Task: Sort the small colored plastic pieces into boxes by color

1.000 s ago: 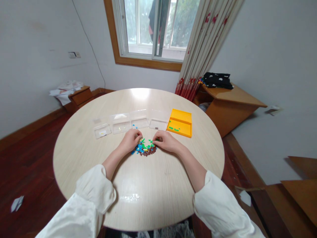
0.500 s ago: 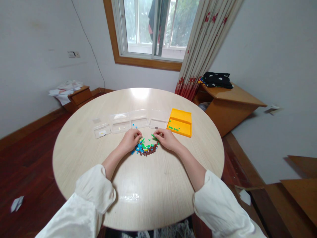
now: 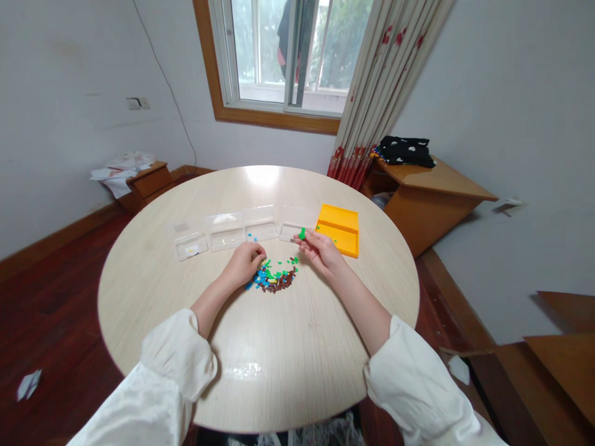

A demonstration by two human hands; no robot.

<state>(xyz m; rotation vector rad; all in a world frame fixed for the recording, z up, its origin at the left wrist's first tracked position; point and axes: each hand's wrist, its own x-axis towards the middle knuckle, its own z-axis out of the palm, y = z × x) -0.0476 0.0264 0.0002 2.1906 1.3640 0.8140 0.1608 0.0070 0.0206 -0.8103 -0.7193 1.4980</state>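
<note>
A small pile of tiny bricks (image 3: 275, 277), green, blue, brown and yellow, lies on the round pale wooden table (image 3: 260, 347). My left hand (image 3: 246, 261) rests curled at the pile's left edge, its fingertips down among the bricks; what they pinch is hidden. My right hand (image 3: 320, 251) is lifted just right of the pile and pinches a green brick (image 3: 302, 233) between thumb and fingers. Beyond it lies an open yellow box (image 3: 339, 230) with a few green bricks inside.
Several clear plastic boxes (image 3: 227, 234) stand in a row left of the yellow box. A wooden side cabinet (image 3: 430, 192) with dark cloth stands at the right. A window and curtain are behind; a low wooden stand (image 3: 149, 179) with papers at the left.
My right hand has lifted off the pile and moved up and right toward the yellow box, now carrying a green brick. The left hand has stayed at the pile's edge.
</note>
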